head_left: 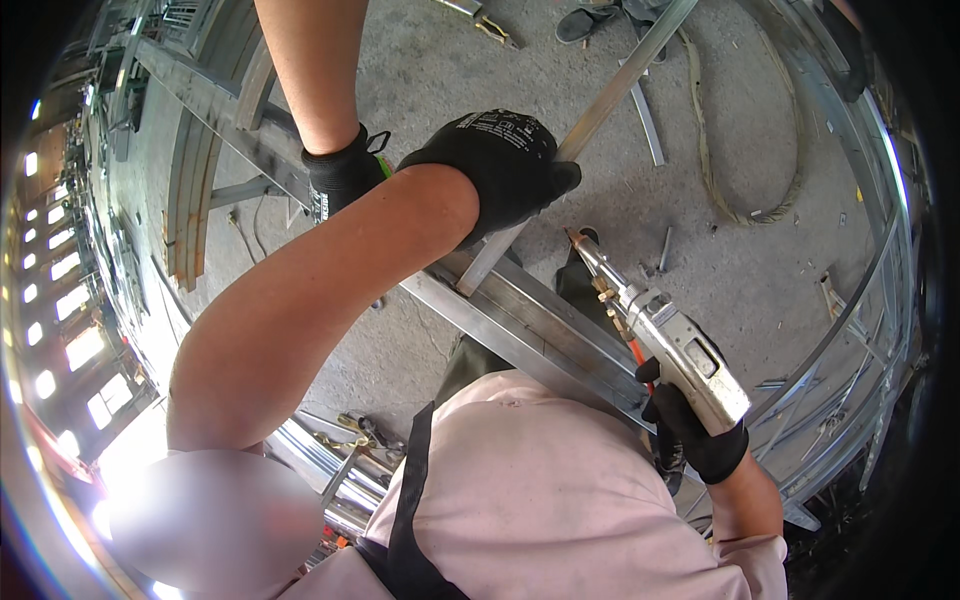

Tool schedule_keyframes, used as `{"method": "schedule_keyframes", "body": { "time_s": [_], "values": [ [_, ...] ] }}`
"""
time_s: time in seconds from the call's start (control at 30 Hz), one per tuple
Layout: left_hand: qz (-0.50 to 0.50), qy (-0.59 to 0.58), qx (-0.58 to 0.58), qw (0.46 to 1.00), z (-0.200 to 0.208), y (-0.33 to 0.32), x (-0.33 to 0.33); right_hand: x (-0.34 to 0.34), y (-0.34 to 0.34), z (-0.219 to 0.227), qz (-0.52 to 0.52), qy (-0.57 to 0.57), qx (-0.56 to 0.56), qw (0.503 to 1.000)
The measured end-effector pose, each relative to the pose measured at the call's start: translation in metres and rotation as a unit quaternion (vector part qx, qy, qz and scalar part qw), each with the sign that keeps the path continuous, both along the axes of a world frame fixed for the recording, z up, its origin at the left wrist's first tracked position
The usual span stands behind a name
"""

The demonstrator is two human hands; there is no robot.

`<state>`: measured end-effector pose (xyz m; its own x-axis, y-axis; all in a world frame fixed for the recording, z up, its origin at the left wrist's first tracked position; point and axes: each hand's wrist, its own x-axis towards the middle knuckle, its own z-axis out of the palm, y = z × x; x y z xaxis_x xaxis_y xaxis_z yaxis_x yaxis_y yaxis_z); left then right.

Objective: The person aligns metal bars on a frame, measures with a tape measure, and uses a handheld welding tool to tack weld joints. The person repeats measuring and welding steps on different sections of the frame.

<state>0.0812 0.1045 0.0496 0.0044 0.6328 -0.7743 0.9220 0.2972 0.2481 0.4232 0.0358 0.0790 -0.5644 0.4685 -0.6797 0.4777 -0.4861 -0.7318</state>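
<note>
My left hand (490, 165), in a black glove, is closed around a long flat metal bar (622, 85) that slants from the top down to a steel frame. The bar's lower end meets the square steel tubes (540, 330) crossing in front of my body. My right hand (700, 430), also black-gloved, is wrapped round the rear of a silver handheld welding gun (680, 350). Its copper-coloured tip points up and left, toward the bar and tubes but apart from them. A co-worker's black-gloved hand (345, 170) reaches in from the top, beside my left hand, at the frame; its fingers are hidden.
Pliers (492, 30) lie on the concrete floor (420, 60) at the top. A thick hose or cable (700, 130) loops at the upper right, beside a metal strip (647, 120). A shoe (585, 22) stands at the top. Rusty steel profiles (190, 190) lie at the left.
</note>
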Motion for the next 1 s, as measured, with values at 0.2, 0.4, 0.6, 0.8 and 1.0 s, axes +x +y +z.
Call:
{"method": "schedule_keyframes", "body": {
  "time_s": [0.2, 0.4, 0.6, 0.8, 1.0],
  "values": [
    [-0.009, 0.000, 0.020, 1.000, 0.000, -0.003, 0.000, 0.001, -0.001, -0.002, -0.018, 0.006, -0.036, 0.999],
    [-0.024, 0.014, 0.020, 0.999, -0.001, -0.001, 0.002, 0.004, -0.003, -0.004, -0.028, 0.048, -0.054, 0.997],
    [-0.002, 0.013, -0.004, 1.000, 0.002, 0.000, 0.004, 0.004, 0.001, -0.006, 0.022, 0.070, -0.040, 0.997],
    [-0.016, 0.027, -0.003, 1.000, -0.001, 0.000, 0.004, 0.002, 0.014, 0.010, 0.063, 0.068, -0.107, 0.990],
    [-0.018, 0.029, 0.026, 0.999, -0.005, -0.003, 0.004, -0.010, 0.022, 0.002, 0.120, 0.154, -0.101, 0.976]
  ]
}}
